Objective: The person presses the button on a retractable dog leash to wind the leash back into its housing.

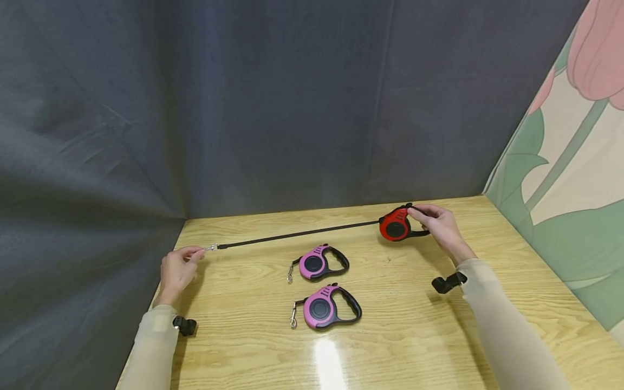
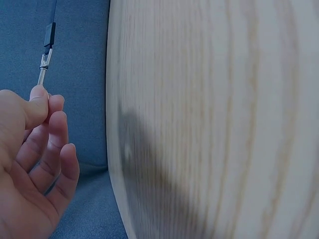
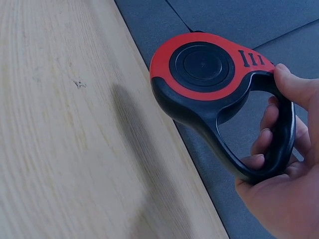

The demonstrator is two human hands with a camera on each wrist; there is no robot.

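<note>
A red and black retractable dog leash (image 1: 394, 225) is held up off the table by my right hand (image 1: 441, 226), whose fingers wrap its loop handle (image 3: 284, 134). From its casing a black strap (image 1: 297, 234) runs taut across to the left. At the strap's far end is a metal clip (image 1: 211, 247), pinched between the thumb and forefinger of my left hand (image 1: 178, 269). The other left fingers curl loosely in the left wrist view. Two pink and black retractable leashes, an upper one (image 1: 313, 264) and a lower one (image 1: 320, 309), lie on the table below the strap.
The wooden table (image 1: 244, 346) meets a dark grey cloth (image 1: 283, 108) at its back and left. A wall with a tulip pattern (image 1: 565, 179) stands on the right. Both pink leashes have their metal clips (image 1: 293, 322) pointing left.
</note>
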